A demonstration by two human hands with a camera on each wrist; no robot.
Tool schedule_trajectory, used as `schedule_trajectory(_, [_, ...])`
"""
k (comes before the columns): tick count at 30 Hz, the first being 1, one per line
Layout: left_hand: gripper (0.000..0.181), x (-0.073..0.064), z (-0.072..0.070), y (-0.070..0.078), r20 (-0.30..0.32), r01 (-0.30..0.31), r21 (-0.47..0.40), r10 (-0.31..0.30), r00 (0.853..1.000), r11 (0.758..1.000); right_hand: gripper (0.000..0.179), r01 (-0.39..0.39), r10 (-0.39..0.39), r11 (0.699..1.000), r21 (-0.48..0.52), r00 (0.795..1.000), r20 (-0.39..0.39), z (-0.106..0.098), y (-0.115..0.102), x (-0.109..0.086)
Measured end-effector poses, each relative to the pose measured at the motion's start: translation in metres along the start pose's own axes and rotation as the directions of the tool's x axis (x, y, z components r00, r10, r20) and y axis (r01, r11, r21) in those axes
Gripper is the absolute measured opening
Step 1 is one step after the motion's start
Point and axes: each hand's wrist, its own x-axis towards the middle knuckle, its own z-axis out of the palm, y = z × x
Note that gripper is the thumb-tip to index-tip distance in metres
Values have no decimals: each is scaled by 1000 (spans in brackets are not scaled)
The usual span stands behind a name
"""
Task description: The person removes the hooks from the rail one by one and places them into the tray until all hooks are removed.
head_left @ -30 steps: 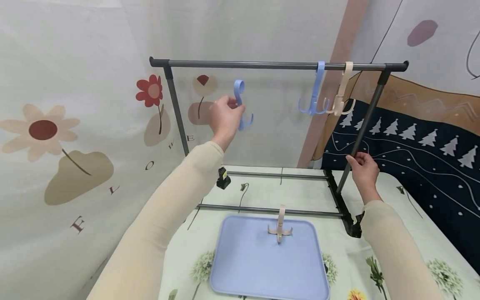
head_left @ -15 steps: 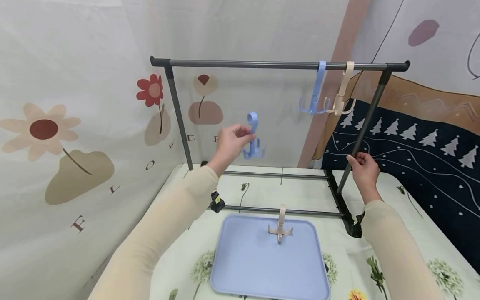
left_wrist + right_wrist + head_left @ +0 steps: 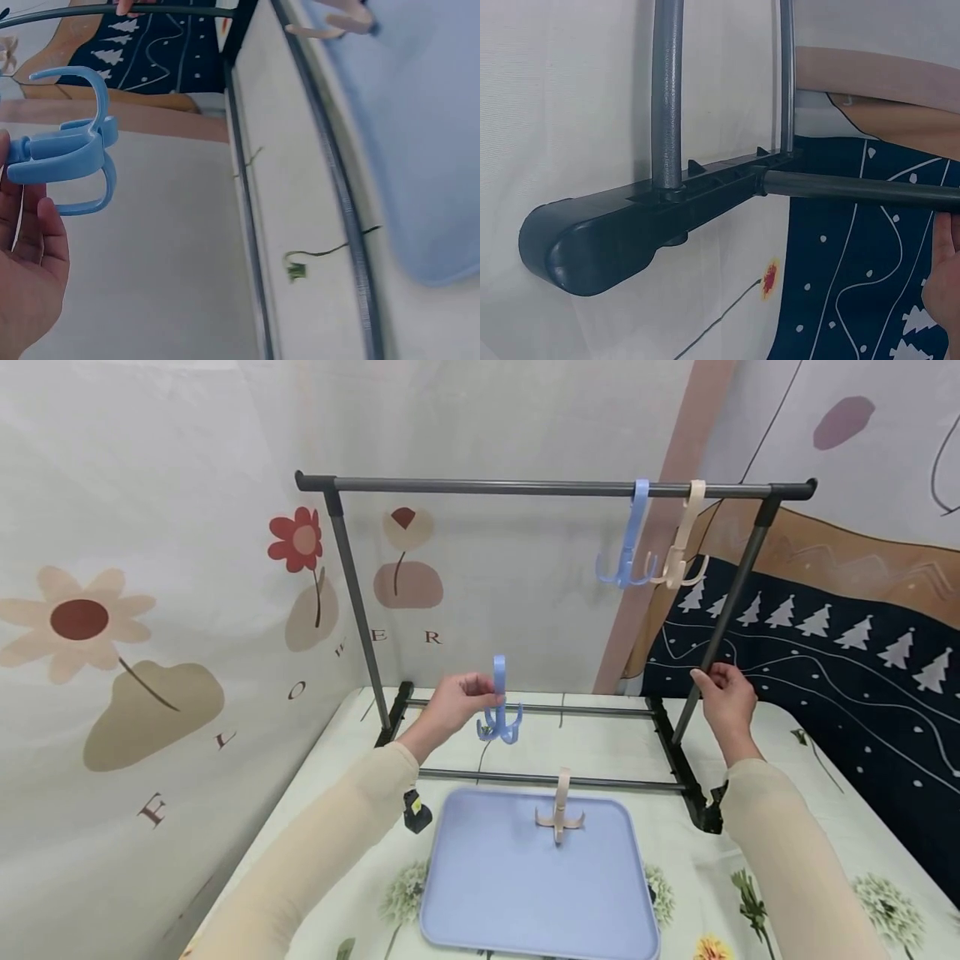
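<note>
Between thumb and fingers, my left hand (image 3: 456,706) pinches a blue multi-prong hook (image 3: 500,714) by its stem, prongs down, in front of the rack's lower bars. In the left wrist view the same blue hook (image 3: 67,146) shows its curved prongs past the fingertips. My right hand (image 3: 727,700) grips the right upright of the dark metal rack (image 3: 723,618). From the top bar, toward its right end, hang another blue hook (image 3: 632,539) and a beige hook (image 3: 684,539). A second beige hook (image 3: 559,814) lies on the blue tray (image 3: 510,902).
The rack's top bar (image 3: 480,487) spans above both hands. Its lower bars (image 3: 555,780) run just behind the tray, joining the black base foot (image 3: 686,768) at right. A flower-print cloth (image 3: 787,860) covers the table, and a printed curtain (image 3: 180,568) hangs at left and behind.
My left hand has come down from below the top bar to near the lower bars, carrying the blue hook, which has turned. The right hand stays on the upright.
</note>
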Motion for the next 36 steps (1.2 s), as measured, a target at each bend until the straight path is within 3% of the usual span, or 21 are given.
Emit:
schedule_trajectory(10, [10, -16, 7, -28, 45, 69, 8, -69, 997, 998, 50, 3, -3, 1000, -5, 1000, -2, 1, 2, 1])
schedule_trajectory(17, [11, -30, 13, -48, 81, 68, 33, -70, 994, 997, 48, -5, 5, 1000, 4, 1000, 6, 0, 2, 1])
schedule_trajectory(23, [10, -40, 19, -64, 111, 104, 54, -109, 988, 993, 47, -8, 8, 1000, 6, 1000, 6, 0, 1, 0])
schedule_trajectory(36, [8, -53, 33, -91, 167, 83, 74, -95, 981, 994, 46, -3, 3, 1000, -7, 1000, -10, 0, -1, -1])
